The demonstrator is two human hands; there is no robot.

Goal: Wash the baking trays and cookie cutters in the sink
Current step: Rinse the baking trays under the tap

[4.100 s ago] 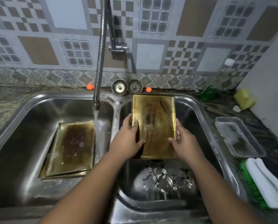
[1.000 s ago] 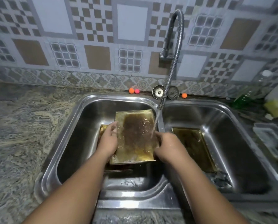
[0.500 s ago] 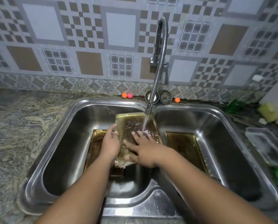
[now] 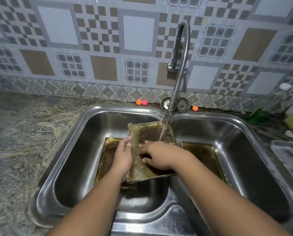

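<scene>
rinsing is under way: a baking tray (image 4: 152, 132) is held tilted under the faucet (image 4: 179, 79) stream over the left basin (image 4: 84, 150), its left edge gripped by the left hand (image 4: 123, 155), the right hand (image 4: 156, 155) laid flat and splayed on it. three trays are counted: this one, a second tray (image 4: 108, 150) beneath, a third tray (image 4: 203, 155) in the right basin (image 4: 236, 142). all look soiled, so most washing is judged left. no cookie cutters are seen.

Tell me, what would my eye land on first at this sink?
First, the stained golden baking tray held tilted over the left basin, with water from the flexible steel faucet splashing onto it. The left hand grips its left edge while the right hand lies spread on its surface. Two more dirty trays lie below, a left-basin tray and a right-basin tray.
</scene>
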